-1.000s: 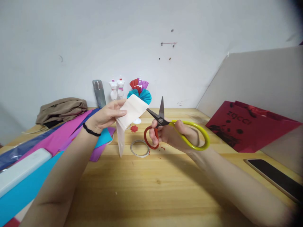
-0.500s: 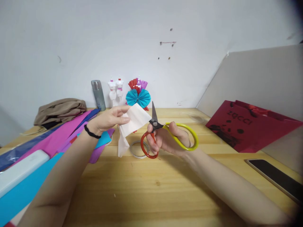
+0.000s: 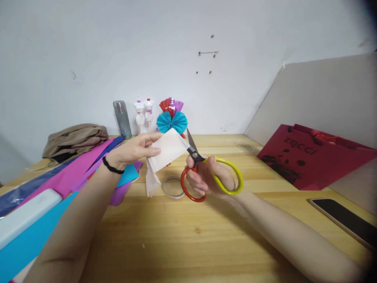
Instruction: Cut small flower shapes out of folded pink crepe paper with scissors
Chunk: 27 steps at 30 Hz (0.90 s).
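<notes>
Thumb and fingers of my left hand (image 3: 138, 149) pinch a pale pink, folded piece of paper (image 3: 169, 147), with a narrow strip of it hanging down below. In my right hand (image 3: 210, 177) are scissors (image 3: 194, 155) with dark blades, one yellow handle loop and one red. The blades stand apart; the upper one points up, the lower one lies at or behind the paper's right edge, partly hidden. On the wooden table (image 3: 165, 236) below the paper lies a roll of tape (image 3: 173, 186).
Coloured paper sheets (image 3: 67, 169), a white bar-shaped object (image 3: 29, 216) and a brown cloth (image 3: 76, 139) lie at left. Behind stand a flask (image 3: 122, 120), two small white dress forms (image 3: 144, 112) and a blue paper bow (image 3: 172, 122). At right are a red bag (image 3: 312, 157) and a phone (image 3: 344, 220).
My right hand and the scissors have moved slightly down, the red loop shifting to the right. The left hand and the paper have barely moved.
</notes>
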{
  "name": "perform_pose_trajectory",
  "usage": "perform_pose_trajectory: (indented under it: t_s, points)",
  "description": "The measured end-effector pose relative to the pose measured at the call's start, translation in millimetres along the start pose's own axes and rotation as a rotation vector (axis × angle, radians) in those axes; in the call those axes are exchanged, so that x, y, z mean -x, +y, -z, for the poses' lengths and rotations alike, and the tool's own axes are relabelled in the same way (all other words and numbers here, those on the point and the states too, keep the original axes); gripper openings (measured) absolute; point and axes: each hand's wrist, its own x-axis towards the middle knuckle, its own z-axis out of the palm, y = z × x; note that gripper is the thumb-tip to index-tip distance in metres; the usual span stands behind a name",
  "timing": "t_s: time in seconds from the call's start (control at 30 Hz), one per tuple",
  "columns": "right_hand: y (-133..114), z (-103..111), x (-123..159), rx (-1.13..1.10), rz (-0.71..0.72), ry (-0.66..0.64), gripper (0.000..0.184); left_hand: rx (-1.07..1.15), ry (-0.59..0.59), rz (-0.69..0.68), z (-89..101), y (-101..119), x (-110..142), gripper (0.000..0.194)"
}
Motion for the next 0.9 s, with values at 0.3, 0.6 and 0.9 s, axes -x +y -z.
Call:
perform_pose_trajectory:
  t_s: [0.3, 0.6, 0.9]
  points:
    - [10.9, 0.2, 1.3, 0.097, -0.008, 0.057, 0.042, 0.001, 0.008, 0.022, 0.7, 3.6, 1.0, 0.051]
    - [6.1, 5.7, 1.1, 0.041, -0.015, -0.040, 0.047, -0.008, -0.017, 0.040, -2.0, 8.1, 3.1, 0.046]
    - [5.3, 6.3, 2.9, 0.104, -0.024, -0.081, 0.049, -0.064, 0.024, 0.032, -3.6, 6.1, 0.8, 0.041]
